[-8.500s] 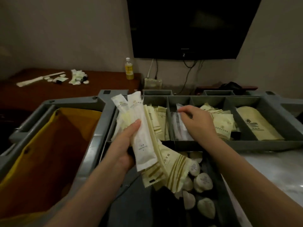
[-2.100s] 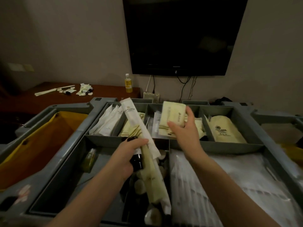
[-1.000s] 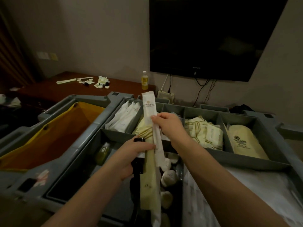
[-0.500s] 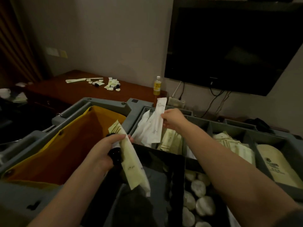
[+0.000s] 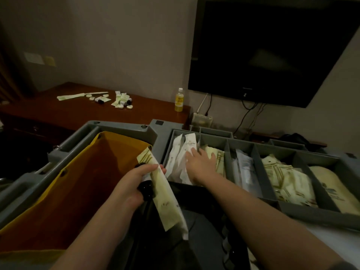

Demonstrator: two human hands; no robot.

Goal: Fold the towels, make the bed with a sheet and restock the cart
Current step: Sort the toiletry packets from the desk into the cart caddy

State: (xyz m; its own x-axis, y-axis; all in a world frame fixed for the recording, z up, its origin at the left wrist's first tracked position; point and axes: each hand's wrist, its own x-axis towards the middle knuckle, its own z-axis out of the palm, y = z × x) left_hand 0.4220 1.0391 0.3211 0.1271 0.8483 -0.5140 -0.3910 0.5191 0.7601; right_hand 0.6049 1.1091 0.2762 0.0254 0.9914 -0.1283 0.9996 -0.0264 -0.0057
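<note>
A dim room with a plain beige wall [image 5: 116,45] carries a dark television [image 5: 263,51], cables [image 5: 247,115] hanging below it. Along the wall stands a reddish wooden counter [image 5: 58,112]; a bottle of yellow drink [image 5: 179,100] stands upright at its right end, and small toiletries [image 5: 120,100] lie scattered near its far edge.

In front is a grey cart [image 5: 124,129]. Its left part holds a yellow bag [image 5: 87,182], mouth open. Its right part has a row of compartments [image 5: 257,158] along the far edge, filled with packets and pouches.

The white packets [image 5: 179,158] sit in the leftmost compartment, leaning with their long axis running from the near wall up to the far wall, tops against the far-left corner. The right hand [image 5: 200,164] lies on them with fingers straight and spread, gripping nothing.

The left hand [image 5: 132,184] hovers at the bag's right edge, fingers curled round a long pale packet [image 5: 165,199] and a small dark bottle [image 5: 145,189] together. The packet slants, its upper end pointing away to the left over the bag's rim, its lower end towards the person and to the right, above the cart's dark near bin.
</note>
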